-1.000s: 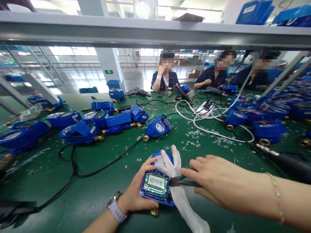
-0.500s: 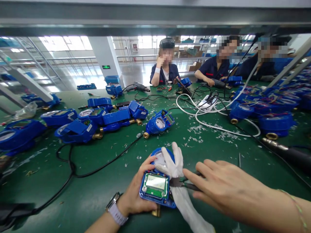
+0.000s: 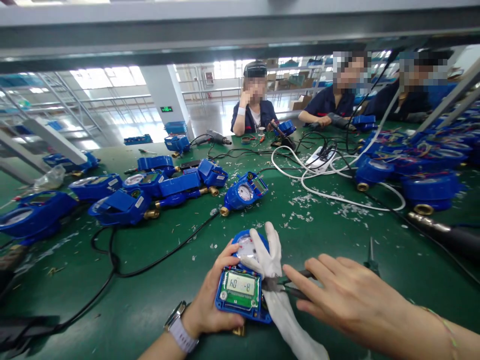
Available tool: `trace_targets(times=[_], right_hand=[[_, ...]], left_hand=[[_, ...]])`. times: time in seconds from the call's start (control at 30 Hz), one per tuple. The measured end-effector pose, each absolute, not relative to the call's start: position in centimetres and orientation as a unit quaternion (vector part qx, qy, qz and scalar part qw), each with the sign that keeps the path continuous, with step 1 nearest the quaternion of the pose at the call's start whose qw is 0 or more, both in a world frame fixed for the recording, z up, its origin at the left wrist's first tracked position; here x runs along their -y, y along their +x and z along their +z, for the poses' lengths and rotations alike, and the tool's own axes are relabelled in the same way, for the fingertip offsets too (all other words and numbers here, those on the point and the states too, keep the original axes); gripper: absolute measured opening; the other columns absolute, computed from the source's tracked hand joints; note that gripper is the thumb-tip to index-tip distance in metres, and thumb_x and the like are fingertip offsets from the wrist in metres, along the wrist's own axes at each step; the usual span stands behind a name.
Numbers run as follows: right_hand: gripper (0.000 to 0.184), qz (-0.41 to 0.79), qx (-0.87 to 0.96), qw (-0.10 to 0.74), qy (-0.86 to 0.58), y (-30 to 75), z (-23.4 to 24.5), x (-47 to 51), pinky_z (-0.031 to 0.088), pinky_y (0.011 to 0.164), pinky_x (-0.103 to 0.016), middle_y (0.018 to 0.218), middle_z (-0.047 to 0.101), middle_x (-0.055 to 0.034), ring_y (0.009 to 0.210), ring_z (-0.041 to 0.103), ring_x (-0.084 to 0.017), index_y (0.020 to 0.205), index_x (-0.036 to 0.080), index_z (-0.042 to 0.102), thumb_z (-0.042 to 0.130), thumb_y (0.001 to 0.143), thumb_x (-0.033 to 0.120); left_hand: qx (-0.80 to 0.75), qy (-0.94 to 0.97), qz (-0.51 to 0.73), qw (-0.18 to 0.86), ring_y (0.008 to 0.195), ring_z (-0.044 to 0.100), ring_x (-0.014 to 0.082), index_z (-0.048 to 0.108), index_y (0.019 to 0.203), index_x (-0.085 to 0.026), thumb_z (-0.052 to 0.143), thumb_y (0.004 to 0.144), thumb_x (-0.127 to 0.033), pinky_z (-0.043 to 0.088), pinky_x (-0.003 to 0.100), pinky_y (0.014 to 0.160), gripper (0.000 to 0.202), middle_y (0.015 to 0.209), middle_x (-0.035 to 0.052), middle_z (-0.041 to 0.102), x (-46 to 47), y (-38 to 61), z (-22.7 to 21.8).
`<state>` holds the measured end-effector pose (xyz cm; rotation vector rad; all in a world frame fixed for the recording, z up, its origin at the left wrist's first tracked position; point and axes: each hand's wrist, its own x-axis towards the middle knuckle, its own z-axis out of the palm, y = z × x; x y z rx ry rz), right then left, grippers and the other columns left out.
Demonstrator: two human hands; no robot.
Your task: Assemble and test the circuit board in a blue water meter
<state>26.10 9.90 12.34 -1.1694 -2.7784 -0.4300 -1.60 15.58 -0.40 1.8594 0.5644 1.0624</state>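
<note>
My left hand point(image 3: 210, 295), a watch at its wrist, is wrapped round the left side of a blue water meter point(image 3: 220, 305). The meter's electronics compartment is uncovered, showing a green circuit board and a lit display point(image 3: 240, 284) with dark characters. My right hand point(image 3: 337, 285) is closed on the dark handles of pliers point(image 3: 275, 283), their jaws at the compartment's right side. A white glove point(image 3: 272, 250) lies across the dial and right side of the meter, touching the jaws. Whether a hand is inside the glove I cannot tell. The jaw tips are hard to make out.
Several blue meters point(image 3: 116, 206) stand at the left, with another meter point(image 3: 245, 192) ahead. More meters point(image 3: 431, 190) crowd the right. Black cables and a white cord point(image 3: 318, 187) cross the green table. A screwdriver point(image 3: 371, 257) lies beyond my right hand. Co-workers point(image 3: 255, 107) sit opposite.
The display characters, faint before, now show dark and clear. My right hand has lowered slightly, and more of the screwdriver shows behind it. The grip on the meter looks the same.
</note>
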Motion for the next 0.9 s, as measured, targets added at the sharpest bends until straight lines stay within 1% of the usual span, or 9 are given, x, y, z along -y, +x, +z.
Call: trace_targets(times=[0.13,0.23,0.37,0.43,0.53,0.6,0.7,0.8,0.9], right_hand=[[0.041,-0.115,0.901,0.013,-0.417,25.4,13.4,-10.3,0.043,0.052,-0.034,0.081,0.062,-0.0031,0.066,0.060,-0.024,0.106,0.021,0.064,0.081,0.072,0.035],[0.032,-0.079,0.897,-0.053,-0.433,23.9,15.6,-10.7,0.044,0.052,-0.035,0.081,0.064,-0.0043,0.068,0.063,-0.027,0.102,0.022,0.066,0.078,0.076,0.036],[0.019,-0.053,0.879,-0.137,-0.454,22.5,19.6,-11.1,0.042,0.049,-0.036,0.077,0.066,-0.0059,0.065,0.064,-0.029,0.090,0.022,0.069,0.074,0.079,0.037],[0.018,-0.050,0.878,-0.137,-0.457,22.9,21.4,-11.1,0.042,0.049,-0.036,0.074,0.066,-0.0053,0.062,0.064,-0.028,0.090,0.023,0.070,0.072,0.081,0.039],[0.026,-0.064,0.878,-0.069,-0.469,25.0,22.2,-11.0,0.047,0.055,-0.036,0.080,0.067,-0.0052,0.066,0.066,-0.026,0.102,0.023,0.069,0.067,0.085,0.043],[0.029,-0.071,0.860,-0.034,-0.505,26.8,21.2,-11.0,0.051,0.063,-0.036,0.091,0.067,-0.0065,0.075,0.067,-0.026,0.109,0.022,0.066,0.062,0.088,0.042],[0.027,-0.035,0.811,-0.021,-0.584,28.9,17.8,-11.0,0.053,0.070,-0.038,0.103,0.064,-0.0075,0.083,0.067,-0.025,0.115,0.019,0.062,0.055,0.092,0.031],[0.025,-0.008,0.768,0.029,-0.639,29.4,13.1,-11.2,0.054,0.069,-0.034,0.100,0.064,-0.0076,0.082,0.067,-0.023,0.115,0.017,0.062,0.050,0.094,0.025],[0.027,-0.013,0.756,0.070,-0.650,28.8,8.7,-11.4,0.053,0.079,-0.036,0.103,0.064,-0.0116,0.096,0.063,-0.025,0.118,0.012,0.060,0.051,0.095,0.022]], left_hand=[[-0.239,0.748,0.430,0.446,0.142,0.024,0.0438,0.041,0.133,-0.032,0.073,0.064,-0.066,0.021,0.064,0.112,0.084,0.151,0.0117,0.030,-15.6,-1.4,-0.9],[-0.241,0.738,0.439,0.453,0.142,0.021,0.0441,0.041,0.132,-0.031,0.072,0.063,-0.069,0.021,0.064,0.112,0.085,0.152,0.0123,0.028,-15.6,-1.4,-1.1],[-0.242,0.721,0.449,0.469,0.142,0.022,0.0435,0.042,0.131,-0.030,0.071,0.063,-0.070,0.027,0.060,0.111,0.084,0.152,0.0125,0.026,-15.5,-1.7,-1.0],[-0.243,0.719,0.450,0.471,0.142,0.023,0.0432,0.042,0.131,-0.029,0.071,0.063,-0.069,0.028,0.059,0.111,0.084,0.152,0.0130,0.026,-15.5,-1.8,-0.9],[-0.243,0.720,0.447,0.472,0.142,0.023,0.0431,0.042,0.131,-0.029,0.072,0.063,-0.069,0.026,0.059,0.112,0.084,0.153,0.0130,0.025,-15.6,-1.9,-0.8],[-0.240,0.717,0.448,0.476,0.142,0.023,0.0431,0.042,0.132,-0.030,0.073,0.063,-0.068,0.026,0.060,0.112,0.085,0.154,0.0130,0.024,-15.6,-1.9,-0.9],[-0.240,0.710,0.450,0.486,0.142,0.024,0.0431,0.042,0.132,-0.029,0.073,0.063,-0.068,0.027,0.059,0.113,0.085,0.154,0.0132,0.024,-15.5,-1.8,-0.7],[-0.243,0.701,0.449,0.498,0.141,0.027,0.0427,0.040,0.134,-0.029,0.073,0.062,-0.068,0.030,0.057,0.112,0.088,0.156,0.0129,0.022,-15.4,-1.6,-0.4],[-0.263,0.704,0.445,0.487,0.141,0.028,0.0416,0.035,0.139,-0.029,0.073,0.063,-0.068,0.030,0.057,0.113,0.094,0.156,0.0134,0.022,-15.0,-1.9,-0.2]])
